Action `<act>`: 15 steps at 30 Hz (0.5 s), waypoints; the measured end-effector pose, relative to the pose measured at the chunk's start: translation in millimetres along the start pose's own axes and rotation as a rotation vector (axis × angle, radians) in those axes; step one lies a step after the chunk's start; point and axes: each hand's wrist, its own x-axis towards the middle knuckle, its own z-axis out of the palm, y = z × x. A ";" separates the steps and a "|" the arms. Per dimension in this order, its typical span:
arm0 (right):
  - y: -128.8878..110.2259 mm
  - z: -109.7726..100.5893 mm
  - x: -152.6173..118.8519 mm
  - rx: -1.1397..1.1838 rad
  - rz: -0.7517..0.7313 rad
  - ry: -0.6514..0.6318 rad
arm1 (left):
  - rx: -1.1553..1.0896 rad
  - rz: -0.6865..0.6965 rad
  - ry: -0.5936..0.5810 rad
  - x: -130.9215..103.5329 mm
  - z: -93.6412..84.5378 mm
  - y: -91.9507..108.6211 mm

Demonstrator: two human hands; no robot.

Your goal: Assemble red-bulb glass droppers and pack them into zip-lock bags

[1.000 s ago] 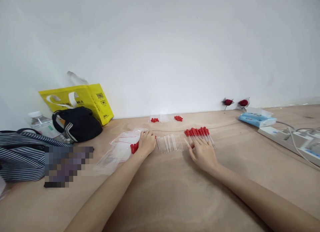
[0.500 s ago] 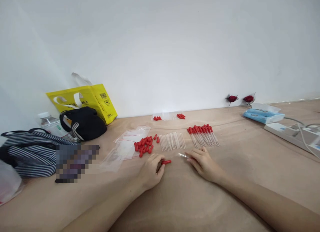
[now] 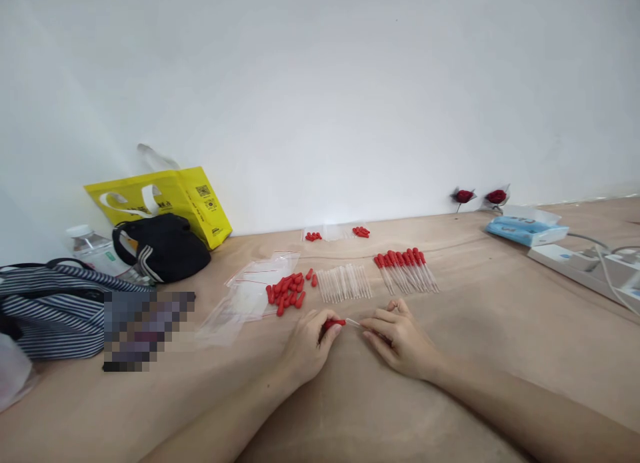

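Observation:
Between the thumb and fingers of my left hand [image 3: 311,344] is a red rubber bulb [image 3: 336,323], its mouth turned to the right. My right hand [image 3: 403,340] pinches a clear dropper tube [image 3: 353,322], whose end is at the bulb's mouth; I cannot tell whether it has gone inside. Beyond my left hand lies a pile of loose red bulbs [image 3: 287,291]. A row of bare dropper tubes [image 3: 345,282] lies past the gap between my hands. Right of that is a row of droppers with red bulbs fitted [image 3: 406,270].
Clear plastic bags [image 3: 250,290] lie left of the bulb pile, and another bag with bulbs [image 3: 335,232] is by the wall. At left stand a yellow bag [image 3: 195,203], a black cap [image 3: 167,250], a bottle and a striped bag [image 3: 60,316]. A tissue pack [image 3: 525,231] and power strip [image 3: 575,260] are at right.
My right hand has moved left, bringing the dropper tube's end up to the bulb. My left hand still holds the bulb, now a little further right.

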 end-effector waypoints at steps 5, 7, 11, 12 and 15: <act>-2.3 -0.8 0.2 -0.013 -0.025 -0.014 | -0.098 -0.045 -0.028 0.7 1.4 0.1; -3.8 0.1 0.0 -0.015 -0.024 -0.022 | -0.149 -0.051 -0.034 1.1 2.2 -0.5; -6.7 3.4 -0.2 0.005 -0.041 -0.025 | -0.185 -0.054 -0.050 1.1 3.5 -2.8; -7.1 3.7 0.0 0.009 -0.049 -0.027 | -0.182 -0.056 -0.046 0.8 3.5 -3.1; -7.4 1.5 2.0 -0.016 -0.082 -0.039 | -0.156 -0.049 -0.036 -0.6 1.8 -1.6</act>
